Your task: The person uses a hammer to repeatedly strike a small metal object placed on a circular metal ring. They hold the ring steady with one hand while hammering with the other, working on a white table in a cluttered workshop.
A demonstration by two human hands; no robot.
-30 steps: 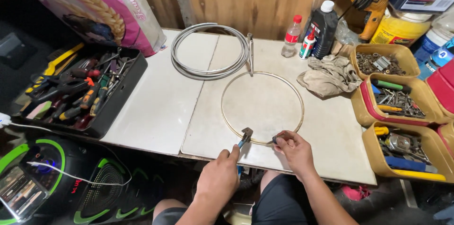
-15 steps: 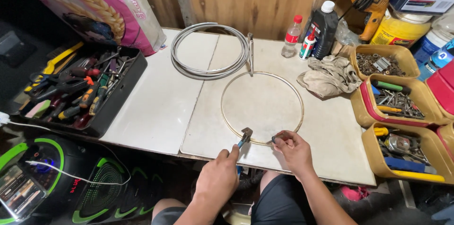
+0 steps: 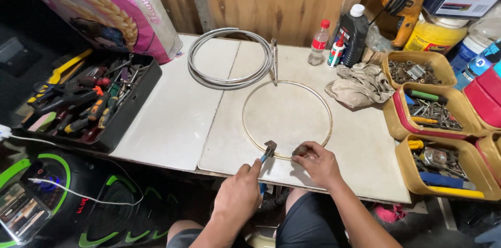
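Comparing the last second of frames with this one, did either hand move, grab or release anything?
No visible change. The left hand still holds the pliers at the near edge of the wire ring, and the right hand still pinches the ring beside them. The ring, the grey coil, the rag and the tool trays lie where they were.

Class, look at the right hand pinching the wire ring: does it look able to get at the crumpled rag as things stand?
Probably yes. The right hand sits on the ring, the crumpled rag lies beyond it on the same side, and only bare table lies between them.
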